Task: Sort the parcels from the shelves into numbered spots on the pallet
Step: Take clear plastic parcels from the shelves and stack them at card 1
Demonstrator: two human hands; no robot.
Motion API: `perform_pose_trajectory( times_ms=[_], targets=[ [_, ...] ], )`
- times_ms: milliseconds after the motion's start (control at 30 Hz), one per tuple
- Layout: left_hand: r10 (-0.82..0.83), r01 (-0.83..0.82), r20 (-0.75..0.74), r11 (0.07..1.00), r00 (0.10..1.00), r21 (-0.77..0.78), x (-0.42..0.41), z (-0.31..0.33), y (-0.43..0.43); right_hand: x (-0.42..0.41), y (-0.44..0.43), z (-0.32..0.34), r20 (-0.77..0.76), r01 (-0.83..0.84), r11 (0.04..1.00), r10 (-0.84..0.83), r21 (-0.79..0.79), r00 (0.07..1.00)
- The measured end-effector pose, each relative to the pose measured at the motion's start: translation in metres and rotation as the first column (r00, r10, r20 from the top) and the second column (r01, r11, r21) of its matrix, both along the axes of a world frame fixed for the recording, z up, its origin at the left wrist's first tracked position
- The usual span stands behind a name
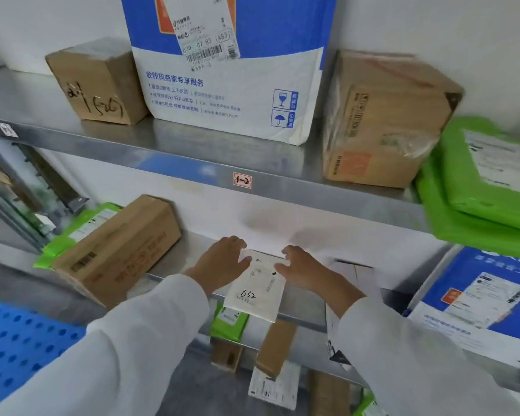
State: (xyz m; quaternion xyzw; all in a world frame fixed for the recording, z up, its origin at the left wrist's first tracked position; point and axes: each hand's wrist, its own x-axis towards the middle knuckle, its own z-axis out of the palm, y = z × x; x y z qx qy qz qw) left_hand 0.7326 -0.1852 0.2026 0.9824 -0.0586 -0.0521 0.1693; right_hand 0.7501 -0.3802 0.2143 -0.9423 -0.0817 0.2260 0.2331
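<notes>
A white wall (433,25) runs behind; far left, a metal-framed glass pane (21,190); grey floor (198,385) lies near, below.

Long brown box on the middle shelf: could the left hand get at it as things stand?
Probably yes for reach: the long brown box lies left of the left hand on the same shelf, nothing between them. But that hand and the right hand hold the white parcel marked 032.
</notes>
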Motion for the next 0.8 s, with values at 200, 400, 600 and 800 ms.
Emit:
perform_pose_trajectory(
  times_ms=[200, 400, 600, 800],
  targets=[
    [-0.026, 0.025, -0.147, 1.000, 0.989, -0.012, 0.024, -0.047, 0.027, 0.010, 0.020, -0.049, -0.082, 0.098, 0.985, -0.111, -0.142, 0.990],
    [0.036, -0.044, -0.283, 0.999, 0.958, -0.024, 0.030, -0.080, 0.018, 0.013, 0.037, -0.076, -0.150, 0.248, 0.955, -0.272, -0.162, 0.950],
    [0.130, -0.181, -0.280, 0.969, 0.951, -0.166, 0.024, -0.096, 0.008, 0.017, 0.055, -0.092, -0.220, 0.476, 0.877, -0.479, -0.072, 0.850],
    [0.223, -0.353, -0.331, 0.842, 0.917, -0.409, 0.016, -0.099, 0.010, 0.005, 0.056, -0.097, -0.264, 0.624, 0.778, -0.589, 0.069, 0.764]
  ],
)
